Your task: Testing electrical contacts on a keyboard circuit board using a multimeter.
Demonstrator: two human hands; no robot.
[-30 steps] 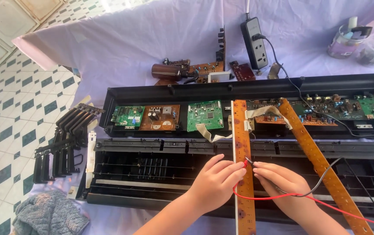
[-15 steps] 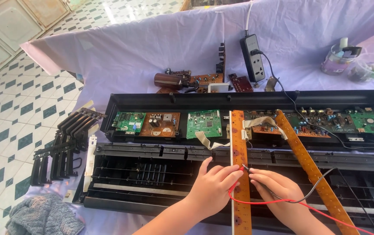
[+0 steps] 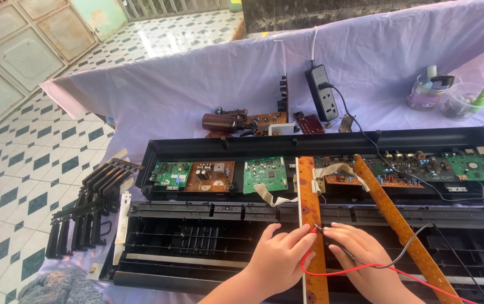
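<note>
Probing in progress: casing (image 3: 197, 264) already opened at worktop's near edge, red wire (image 3: 343, 273) tip pinched by left hand (image 3: 278, 262) and right hand (image 3: 360, 256) fingers on orange strip (image 3: 309, 197); reassembly outstanding.

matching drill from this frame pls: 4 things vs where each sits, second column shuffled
1 power strip
2 loose black keys
3 left hand
4 clear tub

a on the upright brown strip board, fingertips meeting the right hand at the red wire
b far right of the cloth
c left of the open black case
d on the cloth behind the case

Pairs: 1-d, 2-c, 3-a, 4-b
</note>
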